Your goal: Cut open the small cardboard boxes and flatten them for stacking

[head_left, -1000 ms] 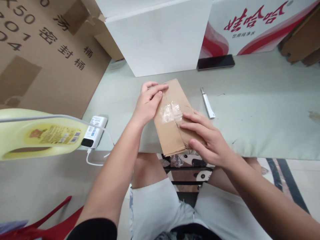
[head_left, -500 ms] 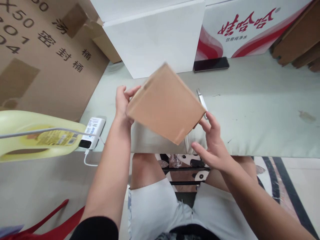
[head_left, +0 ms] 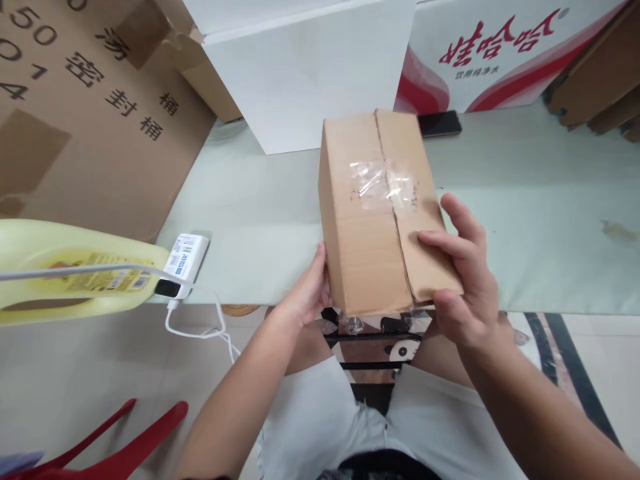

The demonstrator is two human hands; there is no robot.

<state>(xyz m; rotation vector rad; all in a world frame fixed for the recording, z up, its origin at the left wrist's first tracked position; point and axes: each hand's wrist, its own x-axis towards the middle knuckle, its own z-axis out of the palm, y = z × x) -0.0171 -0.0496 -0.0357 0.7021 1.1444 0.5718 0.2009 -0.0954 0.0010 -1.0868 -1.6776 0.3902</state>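
Note:
A brown cardboard box [head_left: 365, 247] is held between my two hands above the front edge of the table, its long seam facing up. Clear tape [head_left: 384, 185] crosses the seam, wrinkled and shiny. My left hand [head_left: 314, 290] grips the box's lower left side, with some of its fingers hidden behind it. On the right side, my right hand [head_left: 465, 273] presses its fingertips on the top face and its thumb near the front corner.
A white box [head_left: 310, 80] and a white-and-red printed carton [head_left: 480, 60] stand at the back, with a black phone [head_left: 441, 124] before the carton. At left are a large carton [head_left: 95, 133], a yellow jug [head_left: 75, 267] and a white power bank [head_left: 186, 265] with a cable.
The box has turned from a plain face to its taped, seamed face and moved right. My left hand has shifted right and down; my right hand has moved right onto the box's top.

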